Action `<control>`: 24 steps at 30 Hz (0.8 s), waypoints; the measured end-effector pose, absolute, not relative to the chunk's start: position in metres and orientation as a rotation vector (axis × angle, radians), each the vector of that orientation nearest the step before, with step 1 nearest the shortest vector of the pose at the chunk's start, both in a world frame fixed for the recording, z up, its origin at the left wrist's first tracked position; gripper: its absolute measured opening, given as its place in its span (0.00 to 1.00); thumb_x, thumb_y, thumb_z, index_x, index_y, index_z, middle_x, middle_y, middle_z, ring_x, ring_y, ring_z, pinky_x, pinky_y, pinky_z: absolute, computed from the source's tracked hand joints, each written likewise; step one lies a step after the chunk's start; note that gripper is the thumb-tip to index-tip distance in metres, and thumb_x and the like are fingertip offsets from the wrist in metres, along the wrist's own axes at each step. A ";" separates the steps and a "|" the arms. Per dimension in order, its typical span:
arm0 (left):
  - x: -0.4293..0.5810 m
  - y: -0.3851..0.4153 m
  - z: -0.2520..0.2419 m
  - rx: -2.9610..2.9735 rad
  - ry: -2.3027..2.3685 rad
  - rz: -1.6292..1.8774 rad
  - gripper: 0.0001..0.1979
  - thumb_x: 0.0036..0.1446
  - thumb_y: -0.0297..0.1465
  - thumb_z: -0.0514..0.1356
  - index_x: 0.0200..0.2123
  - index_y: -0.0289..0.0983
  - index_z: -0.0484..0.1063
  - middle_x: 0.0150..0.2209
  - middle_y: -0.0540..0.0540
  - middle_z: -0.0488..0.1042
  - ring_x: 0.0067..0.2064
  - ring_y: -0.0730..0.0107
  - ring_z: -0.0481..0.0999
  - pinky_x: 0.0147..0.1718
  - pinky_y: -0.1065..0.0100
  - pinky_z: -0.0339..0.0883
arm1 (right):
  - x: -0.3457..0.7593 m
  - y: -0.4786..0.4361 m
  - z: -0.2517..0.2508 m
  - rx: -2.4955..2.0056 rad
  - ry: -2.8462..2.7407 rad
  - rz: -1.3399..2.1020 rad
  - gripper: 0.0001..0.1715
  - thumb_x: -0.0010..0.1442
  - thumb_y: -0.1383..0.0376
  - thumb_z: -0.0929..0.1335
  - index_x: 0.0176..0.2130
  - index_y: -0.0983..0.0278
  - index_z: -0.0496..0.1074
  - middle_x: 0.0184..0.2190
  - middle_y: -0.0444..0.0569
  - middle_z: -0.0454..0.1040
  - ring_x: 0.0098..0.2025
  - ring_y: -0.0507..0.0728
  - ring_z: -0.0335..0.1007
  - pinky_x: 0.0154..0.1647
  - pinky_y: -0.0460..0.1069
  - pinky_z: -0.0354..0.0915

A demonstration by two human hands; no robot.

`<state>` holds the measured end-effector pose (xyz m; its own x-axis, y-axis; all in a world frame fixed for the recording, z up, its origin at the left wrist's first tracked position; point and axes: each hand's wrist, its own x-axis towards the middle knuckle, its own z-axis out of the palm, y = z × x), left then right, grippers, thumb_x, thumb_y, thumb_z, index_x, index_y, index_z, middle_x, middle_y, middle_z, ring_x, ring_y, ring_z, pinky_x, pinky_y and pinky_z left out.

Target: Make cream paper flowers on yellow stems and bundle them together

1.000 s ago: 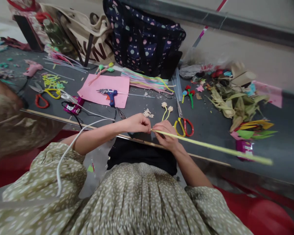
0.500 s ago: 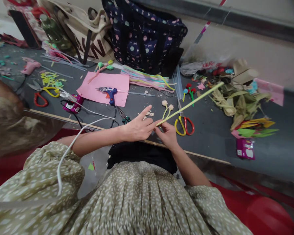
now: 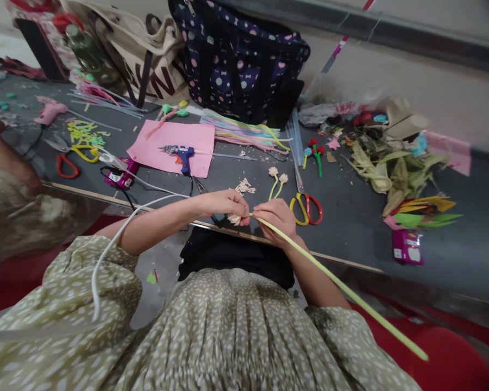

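Observation:
A long yellow-green pipe cleaner [image 3: 342, 285] runs from between my hands down to the right, over my right forearm. My right hand [image 3: 276, 217] is closed round it near its upper end. My left hand [image 3: 228, 205] pinches at that end, with a pale petalled flower head [image 3: 234, 219] showing just under its fingers. Past my right hand lie finished-looking pale flowers [image 3: 277, 176] on green stems. Small pale pieces [image 3: 246, 186] are scattered beyond my left hand. Red-and-yellow-handled scissors [image 3: 305, 209] lie to the right of my right hand.
A blue glue gun [image 3: 183, 157] rests on a pink sheet [image 3: 146, 144]. A bundle of pipe cleaners [image 3: 244, 130] lies behind. Dried husks [image 3: 399, 168] pile up at right. A white cable [image 3: 146, 205] crosses my left arm. Another person's arm [image 3: 8, 152] is at far left.
The pipe cleaner has swung from pointing up-right to pointing down-right. My left hand's extended finger has curled in, and the pale flower head now shows beneath it.

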<state>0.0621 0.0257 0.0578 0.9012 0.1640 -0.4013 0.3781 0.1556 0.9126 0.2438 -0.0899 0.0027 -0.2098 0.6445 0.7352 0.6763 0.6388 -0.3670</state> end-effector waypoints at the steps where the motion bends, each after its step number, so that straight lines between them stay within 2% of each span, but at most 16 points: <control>1: 0.062 0.025 0.057 1.408 0.464 -0.155 0.08 0.49 0.27 0.57 0.26 0.34 0.77 0.22 0.49 0.73 0.25 0.78 0.68 0.26 0.74 0.58 | 0.244 -0.090 0.003 -1.053 -1.916 -0.032 0.10 0.58 0.70 0.67 0.41 0.58 0.72 0.38 0.49 0.78 0.36 0.55 0.73 0.39 0.54 0.67; 7: 0.061 0.021 0.055 1.460 0.499 -0.101 0.08 0.45 0.24 0.56 0.25 0.33 0.76 0.19 0.51 0.70 0.22 0.79 0.66 0.23 0.74 0.56 | 0.242 -0.092 0.009 -1.093 -1.919 0.144 0.08 0.59 0.69 0.67 0.40 0.60 0.71 0.36 0.49 0.78 0.37 0.55 0.72 0.41 0.54 0.67; 11: 0.060 0.019 0.055 1.694 0.489 -0.017 0.09 0.47 0.25 0.55 0.25 0.33 0.76 0.23 0.49 0.72 0.25 0.77 0.68 0.26 0.73 0.60 | 0.240 -0.092 0.011 -1.130 -1.894 0.250 0.05 0.59 0.68 0.66 0.38 0.60 0.71 0.34 0.49 0.77 0.36 0.55 0.72 0.41 0.54 0.67; 14: 0.060 0.016 0.059 2.024 0.453 0.060 0.09 0.49 0.26 0.55 0.24 0.35 0.76 0.25 0.49 0.72 0.28 0.75 0.69 0.32 0.71 0.63 | 0.239 -0.093 0.010 -1.149 -1.855 0.301 0.04 0.59 0.68 0.67 0.37 0.60 0.71 0.34 0.49 0.77 0.36 0.55 0.72 0.40 0.54 0.68; 17: 0.058 0.010 0.064 2.392 0.403 0.155 0.11 0.52 0.26 0.54 0.23 0.36 0.74 0.24 0.50 0.70 0.31 0.73 0.70 0.45 0.62 0.64 | 0.238 -0.094 0.007 -1.189 -1.808 0.374 0.03 0.59 0.68 0.67 0.36 0.61 0.71 0.33 0.49 0.76 0.36 0.55 0.72 0.40 0.53 0.69; 19: 0.058 0.006 0.068 2.593 0.369 0.211 0.11 0.54 0.26 0.53 0.23 0.36 0.73 0.25 0.49 0.69 0.33 0.71 0.69 0.55 0.52 0.57 | 0.238 -0.094 0.007 -1.205 -1.770 0.422 0.03 0.58 0.68 0.67 0.35 0.61 0.71 0.33 0.49 0.76 0.36 0.55 0.72 0.40 0.53 0.69; 21: 0.057 0.002 0.070 2.737 0.339 0.266 0.11 0.55 0.25 0.53 0.24 0.36 0.73 0.26 0.49 0.70 0.34 0.69 0.69 0.60 0.44 0.47 | 0.238 -0.093 0.006 -1.205 -1.730 0.463 0.02 0.58 0.67 0.67 0.35 0.61 0.72 0.32 0.49 0.75 0.36 0.55 0.72 0.40 0.53 0.70; 24: 0.057 -0.003 0.069 2.858 0.239 0.319 0.13 0.56 0.23 0.52 0.27 0.38 0.75 0.27 0.49 0.70 0.35 0.68 0.67 0.64 0.41 0.37 | 0.237 -0.092 0.003 -1.212 -1.635 0.546 0.03 0.58 0.66 0.67 0.33 0.62 0.72 0.32 0.49 0.76 0.37 0.55 0.73 0.40 0.52 0.70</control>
<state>0.0572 -0.0031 0.0694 0.9626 0.1891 0.1942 0.1332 -0.9540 0.2686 0.2374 -0.0915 0.0027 -0.0115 0.8970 0.4419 0.4515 0.3990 -0.7981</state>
